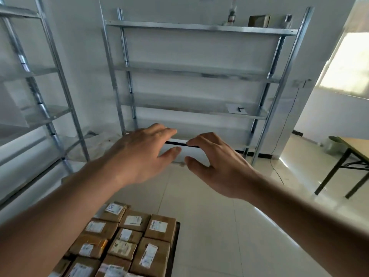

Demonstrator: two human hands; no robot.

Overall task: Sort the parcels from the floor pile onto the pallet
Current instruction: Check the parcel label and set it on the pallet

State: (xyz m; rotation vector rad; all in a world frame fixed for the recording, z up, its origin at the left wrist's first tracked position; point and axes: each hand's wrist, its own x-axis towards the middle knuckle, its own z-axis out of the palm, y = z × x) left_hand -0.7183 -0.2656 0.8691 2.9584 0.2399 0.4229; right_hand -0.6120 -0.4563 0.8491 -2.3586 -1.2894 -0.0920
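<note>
Left hand (139, 154) and right hand (217, 166) raised side by side, grip apart, fingers relaxed, holding nothing. Labelled cardboard parcels (127, 242) packed in rows on dark pallet (176, 236) below, on tiled floor (219, 226).

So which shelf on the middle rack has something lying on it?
The second shelf from the bottom: a white sheet lies at its right end.

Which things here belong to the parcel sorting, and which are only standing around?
Job:
parcels, packed side by side
pallet, dark edge under them
left hand and right hand, both holding nothing

Not the job:
shelf rack
second rack
table
bin
</note>
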